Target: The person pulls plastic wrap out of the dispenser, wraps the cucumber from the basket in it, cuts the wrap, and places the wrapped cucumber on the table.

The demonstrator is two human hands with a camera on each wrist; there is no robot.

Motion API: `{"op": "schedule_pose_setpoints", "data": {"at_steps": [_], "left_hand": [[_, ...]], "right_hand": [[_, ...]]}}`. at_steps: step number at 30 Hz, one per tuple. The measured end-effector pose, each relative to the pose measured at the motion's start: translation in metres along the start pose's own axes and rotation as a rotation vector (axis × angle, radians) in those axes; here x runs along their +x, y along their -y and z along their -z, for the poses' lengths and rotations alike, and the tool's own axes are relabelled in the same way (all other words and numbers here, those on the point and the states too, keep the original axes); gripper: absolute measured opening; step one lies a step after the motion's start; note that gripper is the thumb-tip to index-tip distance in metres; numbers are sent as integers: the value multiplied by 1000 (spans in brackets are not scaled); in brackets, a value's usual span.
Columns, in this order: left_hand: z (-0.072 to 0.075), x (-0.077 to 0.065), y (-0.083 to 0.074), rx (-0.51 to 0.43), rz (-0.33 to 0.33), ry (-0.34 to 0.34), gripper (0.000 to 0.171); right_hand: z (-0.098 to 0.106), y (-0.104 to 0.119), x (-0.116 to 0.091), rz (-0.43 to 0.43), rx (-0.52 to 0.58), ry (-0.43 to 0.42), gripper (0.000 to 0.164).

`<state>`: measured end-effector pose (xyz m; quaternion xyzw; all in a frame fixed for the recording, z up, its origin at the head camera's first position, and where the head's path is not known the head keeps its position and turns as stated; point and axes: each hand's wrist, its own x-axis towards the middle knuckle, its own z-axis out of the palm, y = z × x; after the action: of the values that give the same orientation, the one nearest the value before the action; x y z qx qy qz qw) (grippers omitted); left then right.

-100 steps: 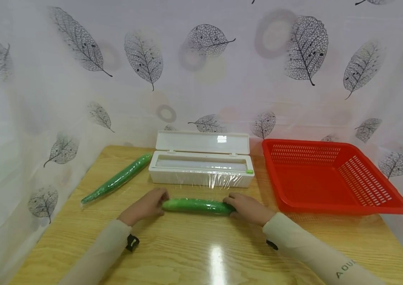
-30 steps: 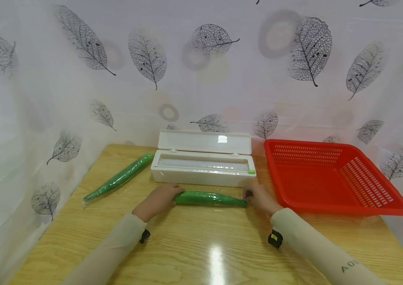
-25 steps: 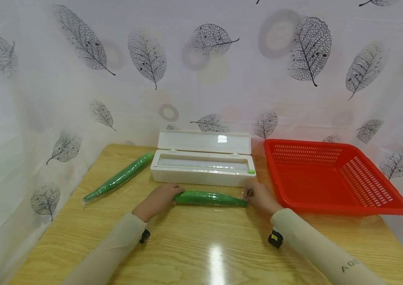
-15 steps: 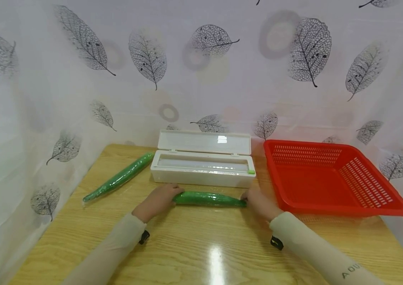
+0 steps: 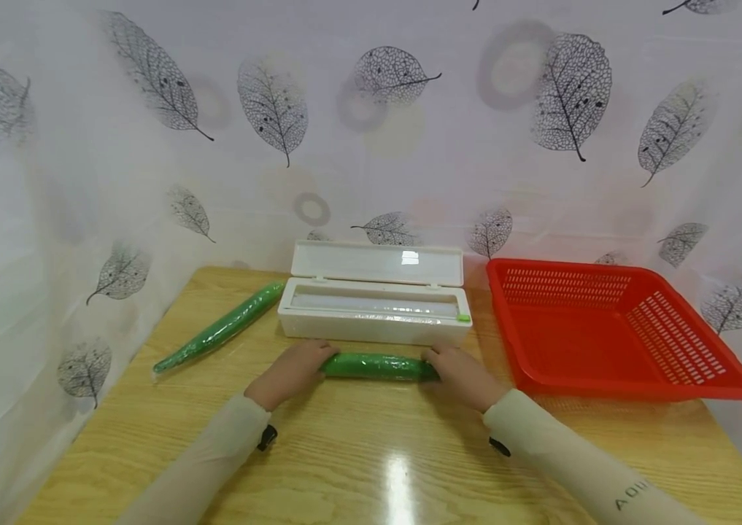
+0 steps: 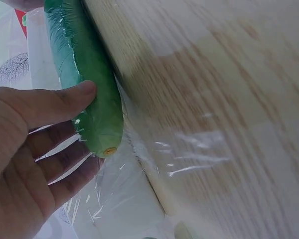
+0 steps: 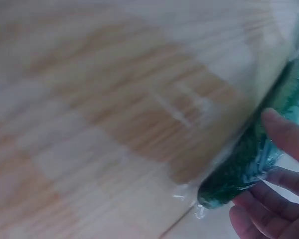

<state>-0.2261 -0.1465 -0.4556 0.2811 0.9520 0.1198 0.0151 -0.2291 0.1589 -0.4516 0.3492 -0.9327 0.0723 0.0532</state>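
A green cucumber [image 5: 377, 367] wrapped in clear film lies crosswise on the table in front of a white box. My left hand [image 5: 295, 372] grips its left end. The left wrist view shows the thumb [image 6: 72, 102] on the near side of the cucumber [image 6: 102, 112], with fingers behind it and loose film past the blunt end. At the tapered right end, my right hand [image 5: 461, 373] holds the cucumber between thumb and fingers. In the right wrist view a bit of film sticks out beyond the dark tip of the cucumber [image 7: 234, 174], beside the fingers of the hand [image 7: 284, 199].
Behind the cucumber stands the white cling film box [image 5: 373, 328], lid raised, film roll inside, green slider at its right end. Another wrapped cucumber [image 5: 219, 330] lies slanted at the left. A red plastic basket [image 5: 633, 390] sits at the right of the wooden table [image 5: 344, 467].
The film stretched from box to cucumber earlier no longer shows there. The cucumber has shifted right and closer to the box. Lately my right hand has slid left from the tip onto the cucumber.
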Motion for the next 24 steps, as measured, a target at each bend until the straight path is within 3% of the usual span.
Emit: {"op": "schedule_pose_setpoints", "data": {"at_steps": [6, 13, 16, 20, 24], "left_hand": [[-2, 1, -1, -45, 25, 3, 54], [-5, 5, -4, 88, -14, -86, 50], [-5, 7, -5, 80, -15, -109, 43], [-2, 9, -4, -4, 36, -64, 38], [2, 11, -1, -65, 83, -10, 41]], "right_hand": [[-5, 0, 4, 1, -15, -3, 33], [-3, 2, 6, -3, -8, -16, 29], [-4, 1, 6, -13, -5, -2, 26], [-4, -2, 6, -50, 5, 32, 29], [-5, -6, 7, -10, -14, -4, 29]]}}
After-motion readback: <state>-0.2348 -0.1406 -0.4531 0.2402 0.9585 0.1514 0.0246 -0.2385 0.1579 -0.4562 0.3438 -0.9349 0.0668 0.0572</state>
